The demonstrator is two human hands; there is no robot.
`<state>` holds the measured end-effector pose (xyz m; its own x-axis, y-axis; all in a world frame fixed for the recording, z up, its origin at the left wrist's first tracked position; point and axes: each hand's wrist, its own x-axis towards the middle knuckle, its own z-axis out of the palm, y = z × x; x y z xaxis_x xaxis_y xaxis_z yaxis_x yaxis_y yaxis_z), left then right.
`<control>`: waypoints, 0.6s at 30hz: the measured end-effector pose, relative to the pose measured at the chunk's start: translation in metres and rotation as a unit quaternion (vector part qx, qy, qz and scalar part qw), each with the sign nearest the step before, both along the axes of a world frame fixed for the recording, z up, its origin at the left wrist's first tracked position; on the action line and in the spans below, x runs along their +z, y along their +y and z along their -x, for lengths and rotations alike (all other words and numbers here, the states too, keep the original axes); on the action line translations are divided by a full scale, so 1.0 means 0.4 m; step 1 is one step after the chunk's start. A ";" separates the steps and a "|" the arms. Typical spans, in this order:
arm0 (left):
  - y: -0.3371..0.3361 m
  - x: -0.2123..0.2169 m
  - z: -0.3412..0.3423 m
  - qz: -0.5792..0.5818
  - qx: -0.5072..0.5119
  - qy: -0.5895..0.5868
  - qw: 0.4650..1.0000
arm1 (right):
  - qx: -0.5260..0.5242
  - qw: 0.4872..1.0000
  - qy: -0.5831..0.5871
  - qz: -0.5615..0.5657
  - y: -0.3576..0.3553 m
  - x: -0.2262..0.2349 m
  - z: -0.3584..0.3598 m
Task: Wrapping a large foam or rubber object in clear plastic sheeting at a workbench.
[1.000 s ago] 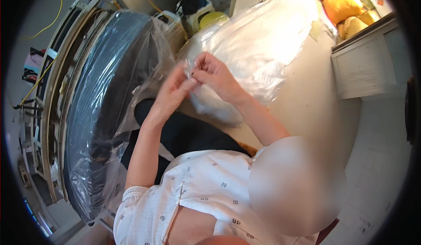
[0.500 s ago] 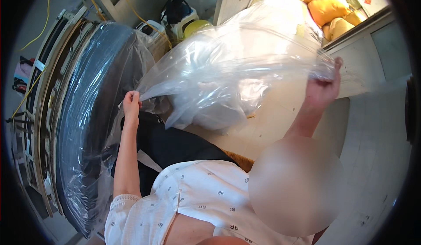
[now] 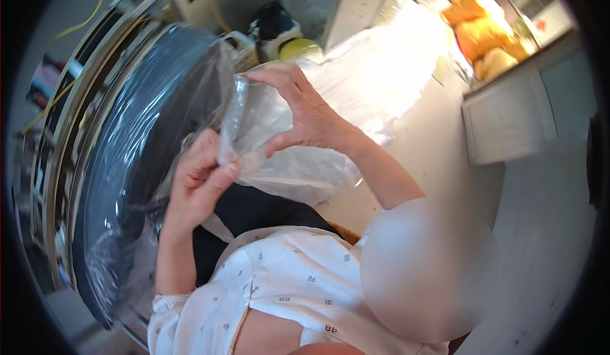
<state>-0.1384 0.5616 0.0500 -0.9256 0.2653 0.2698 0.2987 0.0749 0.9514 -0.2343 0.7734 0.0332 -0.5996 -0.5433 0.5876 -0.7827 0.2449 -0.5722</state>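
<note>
Dark wheel (image 3: pixel 133 164) lay wrapped in clear film at left, lower rim cut off by frame edge. Pale counter (image 3: pixel 413 132) glared white, detail lost. Plastic bag (image 3: pixel 286 158) hung above lap, far end washed out. Right hand (image 3: pixel 305 113) pinched bag's top edge; left hand (image 3: pixel 197 183) fingers (image 3: pixel 219 174) closed on lower edge. Orange items (image 3: pixel 483 37) blurred beyond.

A clear plastic bag (image 3: pixel 286 158) at centre; orange-yellow packages (image 3: pixel 483 37) stacked top right.
</note>
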 end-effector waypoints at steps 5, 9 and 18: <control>-0.116 0.148 -0.034 -0.124 0.112 -0.018 0.986 | -0.112 0.969 -0.115 -0.187 0.259 -0.259 0.212; -0.279 0.057 0.006 0.099 0.019 -0.125 0.987 | -0.178 0.973 -0.049 0.137 0.269 0.120 0.209; -0.703 0.250 -0.123 -0.304 0.311 0.395 0.809 | 0.243 0.694 -0.661 -0.150 -0.358 0.044 -0.335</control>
<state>-0.0893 0.2806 0.1500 -0.3034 -0.5902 0.7481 0.9163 0.0347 0.3991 -0.1003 0.6304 0.0509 -0.2104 -0.8489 -0.4850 0.3456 0.3995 -0.8491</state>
